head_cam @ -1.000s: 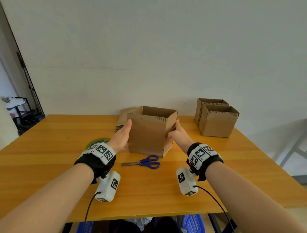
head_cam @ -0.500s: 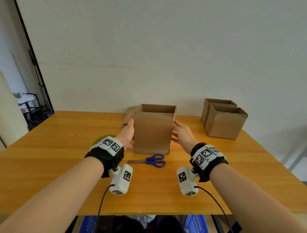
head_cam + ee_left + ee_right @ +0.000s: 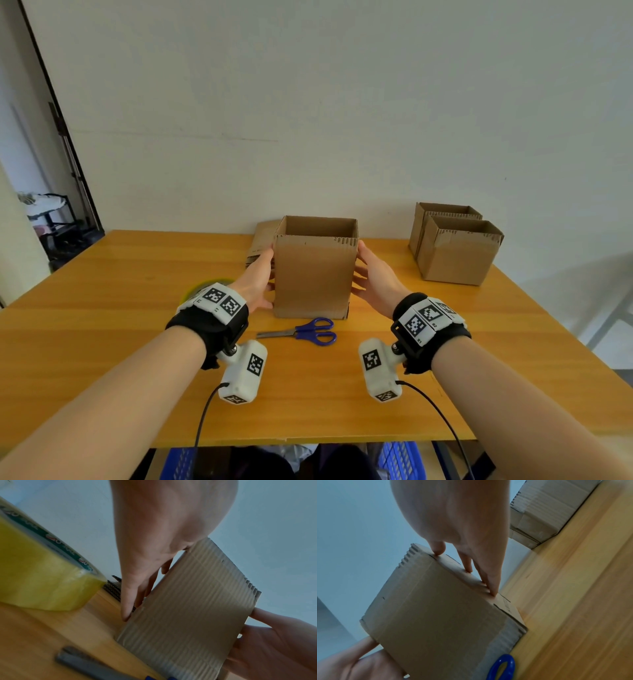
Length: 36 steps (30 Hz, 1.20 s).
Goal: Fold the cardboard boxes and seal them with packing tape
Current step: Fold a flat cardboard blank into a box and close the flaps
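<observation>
Now we have the open-topped cardboard box (image 3: 313,275) standing upright on the counter (image 3: 102,308) just behind the scissors (image 3: 305,333), squarely between our left hand (image 3: 256,287) and right hand (image 3: 375,281), straight fingers pressing its opposite side walls, both equally near.
</observation>
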### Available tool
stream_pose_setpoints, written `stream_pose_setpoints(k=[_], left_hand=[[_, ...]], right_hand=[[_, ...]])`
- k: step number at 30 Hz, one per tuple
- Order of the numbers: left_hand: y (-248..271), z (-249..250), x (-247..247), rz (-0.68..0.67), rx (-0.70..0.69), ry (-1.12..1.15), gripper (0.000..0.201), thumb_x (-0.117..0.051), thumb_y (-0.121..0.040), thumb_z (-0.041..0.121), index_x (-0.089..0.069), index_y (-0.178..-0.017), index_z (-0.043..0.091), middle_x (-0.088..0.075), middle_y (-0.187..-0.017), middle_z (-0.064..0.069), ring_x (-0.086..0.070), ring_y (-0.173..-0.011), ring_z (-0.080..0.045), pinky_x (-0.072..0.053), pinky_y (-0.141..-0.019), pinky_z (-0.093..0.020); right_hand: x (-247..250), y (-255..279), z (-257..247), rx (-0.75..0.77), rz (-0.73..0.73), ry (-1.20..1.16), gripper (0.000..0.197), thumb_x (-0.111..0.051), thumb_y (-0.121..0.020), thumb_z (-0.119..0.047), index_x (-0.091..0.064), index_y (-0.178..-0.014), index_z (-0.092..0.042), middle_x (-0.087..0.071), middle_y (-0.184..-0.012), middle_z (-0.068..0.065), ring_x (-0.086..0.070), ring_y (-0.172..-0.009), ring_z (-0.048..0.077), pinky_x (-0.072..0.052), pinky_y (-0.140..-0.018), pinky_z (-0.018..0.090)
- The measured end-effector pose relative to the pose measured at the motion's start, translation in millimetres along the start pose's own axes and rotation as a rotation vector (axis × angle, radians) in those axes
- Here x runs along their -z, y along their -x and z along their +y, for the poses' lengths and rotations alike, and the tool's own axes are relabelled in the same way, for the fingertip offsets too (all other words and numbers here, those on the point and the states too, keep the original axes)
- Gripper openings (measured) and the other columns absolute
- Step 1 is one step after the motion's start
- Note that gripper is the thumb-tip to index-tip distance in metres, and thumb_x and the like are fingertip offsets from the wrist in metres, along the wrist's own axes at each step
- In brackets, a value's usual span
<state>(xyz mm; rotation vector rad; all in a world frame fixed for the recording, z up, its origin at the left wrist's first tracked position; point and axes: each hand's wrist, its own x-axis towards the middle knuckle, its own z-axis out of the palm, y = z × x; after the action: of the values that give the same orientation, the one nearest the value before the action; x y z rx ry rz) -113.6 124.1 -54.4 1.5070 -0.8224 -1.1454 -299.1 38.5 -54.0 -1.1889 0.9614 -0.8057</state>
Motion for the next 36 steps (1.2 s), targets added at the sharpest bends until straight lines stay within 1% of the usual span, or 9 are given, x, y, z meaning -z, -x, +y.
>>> stream_pose_setpoints(k=[4,8,11,19,24,28,32,34,36], left_hand=[[1,1,6,-0.033,0.014,0.026,0.034,-0.028,-0.100,0.045,-0.047,-0.123,0.030,-0.052,-0.132,-0.005,-0.053,-0.111,-0.023,-0.044,-0.083,-0.044],[3,4,10,-0.086,0.030,0.007,0.064,-0.029,-0.091,0.067,-0.033,-0.142,0.030,-0.044,-0.142,-0.004,-0.044,-0.127,-0.029,-0.034,-0.103,-0.060],[6,7,7,-0.095,0.030,-0.002,0.078,-0.027,-0.082,0.078,-0.022,-0.147,0.035,-0.036,-0.149,-0.005,-0.037,-0.134,-0.031,-0.032,-0.103,-0.062],[11,10,2,-0.076,-0.009,0.040,0.065,-0.034,-0.086,0.070,-0.028,-0.142,0.038,-0.038,-0.146,-0.005,-0.040,-0.130,-0.031,-0.039,-0.091,-0.055],[12,10,6,-0.117,-0.053,0.080,0.070,-0.044,-0.077,0.071,-0.037,-0.137,0.035,-0.045,-0.139,-0.004,-0.043,-0.128,-0.027,-0.036,-0.100,-0.056],[12,10,15,-0.193,-0.109,0.138,0.070,-0.056,-0.073,0.064,-0.040,-0.137,0.040,-0.052,-0.136,-0.003,-0.049,-0.124,-0.024,-0.035,-0.102,-0.060],[10,9,18,-0.223,-0.104,0.183,0.052,-0.062,-0.077,0.046,-0.047,-0.127,0.053,-0.057,-0.132,0.002,-0.052,-0.121,-0.024,-0.036,-0.102,-0.059],[8,8,18,-0.217,-0.104,0.200,0.056,-0.064,-0.077,0.041,-0.045,-0.129,0.053,-0.056,-0.132,0.004,-0.051,-0.122,-0.024,-0.033,-0.104,-0.060],[7,7,17,-0.204,-0.114,0.193,0.066,-0.065,-0.076,0.038,-0.039,-0.135,0.051,-0.055,-0.134,0.004,-0.051,-0.122,-0.025,-0.032,-0.105,-0.061]], right_hand=[[4,2,-2,-0.029,-0.028,0.043,0.061,-0.039,-0.095,-0.056,-0.032,-0.147,-0.026,-0.037,-0.149,0.009,-0.036,-0.137,0.029,-0.031,-0.111,0.052],[5,3,-4,-0.050,-0.060,0.027,0.064,-0.040,-0.093,-0.058,-0.028,-0.149,-0.027,-0.033,-0.152,0.009,-0.032,-0.139,0.029,-0.028,-0.110,0.053],[5,2,-6,-0.053,-0.083,0.005,0.066,-0.042,-0.092,-0.060,-0.029,-0.148,-0.028,-0.033,-0.152,0.010,-0.032,-0.139,0.030,-0.028,-0.112,0.055],[7,2,-7,-0.042,-0.121,-0.022,0.060,-0.043,-0.092,-0.059,-0.037,-0.143,-0.030,-0.037,-0.149,0.010,-0.035,-0.136,0.030,-0.029,-0.112,0.054],[11,2,-7,-0.005,-0.156,-0.103,0.062,-0.047,-0.091,-0.056,-0.033,-0.146,-0.030,-0.038,-0.149,0.007,-0.034,-0.138,0.026,-0.028,-0.113,0.049],[18,2,-9,0.039,-0.255,-0.128,0.052,-0.041,-0.096,-0.049,-0.034,-0.144,-0.030,-0.048,-0.143,0.003,-0.039,-0.134,0.017,-0.030,-0.103,0.038],[23,3,-8,0.086,-0.312,-0.070,0.073,-0.054,-0.080,-0.053,-0.032,-0.146,-0.032,-0.048,-0.142,-0.003,-0.038,-0.135,0.017,-0.031,-0.106,0.039],[25,3,-8,0.135,-0.318,0.026,0.062,-0.055,-0.083,-0.042,-0.034,-0.141,-0.039,-0.047,-0.139,-0.007,-0.038,-0.135,0.015,-0.031,-0.109,0.040],[25,5,-9,0.156,-0.342,0.138,0.059,-0.051,-0.094,-0.015,-0.030,-0.140,-0.043,-0.044,-0.141,-0.010,-0.039,-0.133,0.011,-0.037,-0.106,0.033]])
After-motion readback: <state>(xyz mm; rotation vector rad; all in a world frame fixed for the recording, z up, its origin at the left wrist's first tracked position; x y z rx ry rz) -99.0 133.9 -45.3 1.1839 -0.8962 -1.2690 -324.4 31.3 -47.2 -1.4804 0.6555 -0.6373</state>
